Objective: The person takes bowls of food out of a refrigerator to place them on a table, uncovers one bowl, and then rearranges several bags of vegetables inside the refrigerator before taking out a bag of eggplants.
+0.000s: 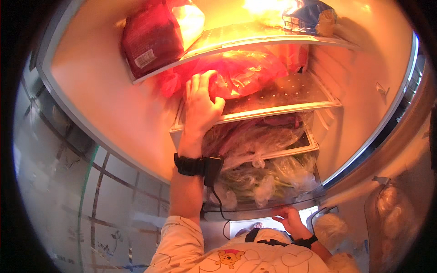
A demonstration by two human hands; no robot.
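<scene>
My left hand [202, 102] reaches into an open refrigerator and rests against a red plastic bag [244, 73] on the second shelf. Its fingers are spread over the bag's left end, the thumb near the shelf's front edge; whether it grips the bag cannot be told. A black strap with a small device sits on that wrist. My right hand [290, 220] is low at the right, below the bottom drawer's front, its fingers slightly curled, with nothing plainly held. Above the red bag, a dark red package [150, 44] with a printed code stands on the top shelf.
The perforated second shelf [283, 94] has a raised pale front rim. Below lie clear bags of food [252, 140] and bagged green vegetables [273, 181]. A blue package [307, 17] stands at top right. The door [392, 211] with bagged items in its rack is at right, a tiled wall at left.
</scene>
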